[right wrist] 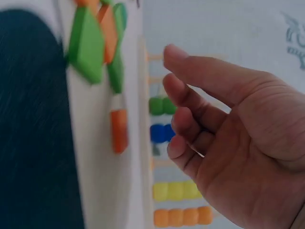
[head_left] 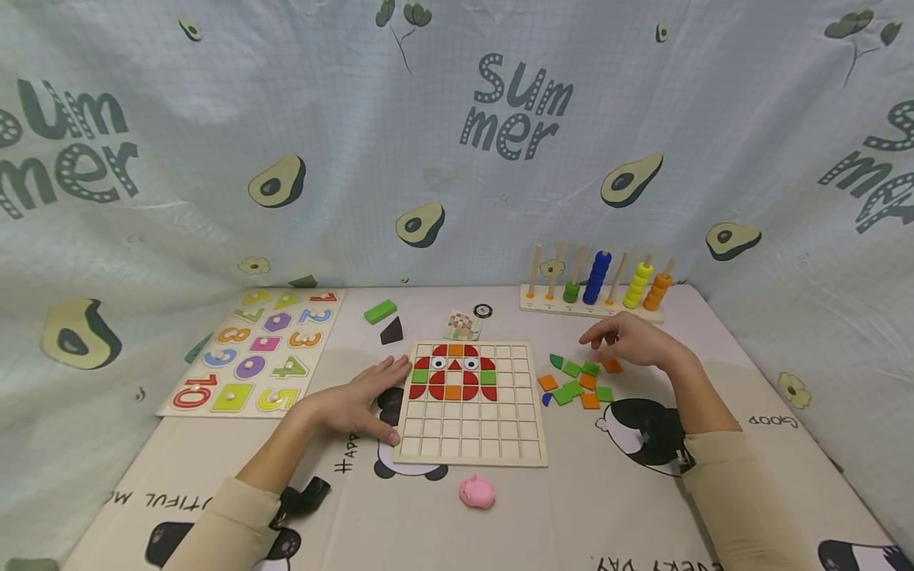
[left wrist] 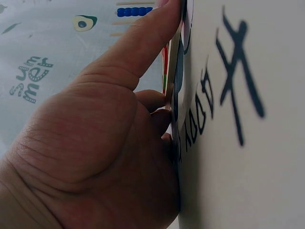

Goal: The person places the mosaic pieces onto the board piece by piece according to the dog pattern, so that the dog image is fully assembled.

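Note:
My left hand (head_left: 359, 399) lies at the left edge of a wooden grid board (head_left: 471, 459), its thumb spread toward the near corner and its fingertips at the upper left side. On the board's upper rows, red, orange, green and eyed tiles form an owl-like pattern (head_left: 454, 373). In the left wrist view the palm (left wrist: 90, 143) stands beside the board's edge. Above the loose tiles to the right hovers my right hand (head_left: 628, 339), fingers loosely bent and nothing between them. Below it are green tiles (head_left: 571, 369), orange tiles (head_left: 547, 383) and a blue piece (head_left: 547, 400).
A bead abacus (head_left: 593, 309) stands at the back right. On the left lies a number puzzle board (head_left: 250, 349). Behind the grid board are a green block (head_left: 381, 312), a dark wedge (head_left: 392, 331), a pattern card (head_left: 462, 326) and a round disc (head_left: 482, 311). A pink pig figure (head_left: 477, 492) sits in front.

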Available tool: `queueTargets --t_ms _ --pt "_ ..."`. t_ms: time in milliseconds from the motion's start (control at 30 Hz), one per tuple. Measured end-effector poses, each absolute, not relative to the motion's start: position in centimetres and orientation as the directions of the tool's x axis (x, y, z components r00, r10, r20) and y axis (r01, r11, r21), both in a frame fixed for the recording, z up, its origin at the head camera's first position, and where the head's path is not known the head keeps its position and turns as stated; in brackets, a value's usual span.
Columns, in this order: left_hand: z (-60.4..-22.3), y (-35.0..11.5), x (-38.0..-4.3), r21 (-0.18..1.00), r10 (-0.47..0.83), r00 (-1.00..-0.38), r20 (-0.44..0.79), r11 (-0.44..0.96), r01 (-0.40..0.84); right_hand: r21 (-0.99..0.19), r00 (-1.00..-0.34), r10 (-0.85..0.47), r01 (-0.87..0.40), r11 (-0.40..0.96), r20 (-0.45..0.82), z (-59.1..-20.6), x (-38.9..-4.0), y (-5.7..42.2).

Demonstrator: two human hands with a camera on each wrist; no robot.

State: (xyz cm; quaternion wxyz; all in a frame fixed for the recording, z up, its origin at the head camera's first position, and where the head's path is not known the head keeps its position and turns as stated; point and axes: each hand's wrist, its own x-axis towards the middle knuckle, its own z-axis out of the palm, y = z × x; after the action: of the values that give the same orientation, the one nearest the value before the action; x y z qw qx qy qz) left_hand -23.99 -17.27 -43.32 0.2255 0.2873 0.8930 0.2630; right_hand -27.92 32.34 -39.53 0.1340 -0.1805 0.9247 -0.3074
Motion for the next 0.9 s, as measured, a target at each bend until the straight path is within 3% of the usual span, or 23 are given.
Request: queueTargets --t_ms 400,900 --pt "-43.5 -17.3 -24.0 0.589 0.634 -0.733 -0.247 0.699 0.406 -0.668 -0.854 -0.461 -0.2 0.717 -0.24 -41.7 -28.6 33.1" --pt "-43.6 -17.3 -24.0 0.585 0.63 -0.737 -0.247 0.703 0.404 -0.74 -0.882 -0.445 -0.194 0.644 -0.156 -41.2 -28.5 33.2"
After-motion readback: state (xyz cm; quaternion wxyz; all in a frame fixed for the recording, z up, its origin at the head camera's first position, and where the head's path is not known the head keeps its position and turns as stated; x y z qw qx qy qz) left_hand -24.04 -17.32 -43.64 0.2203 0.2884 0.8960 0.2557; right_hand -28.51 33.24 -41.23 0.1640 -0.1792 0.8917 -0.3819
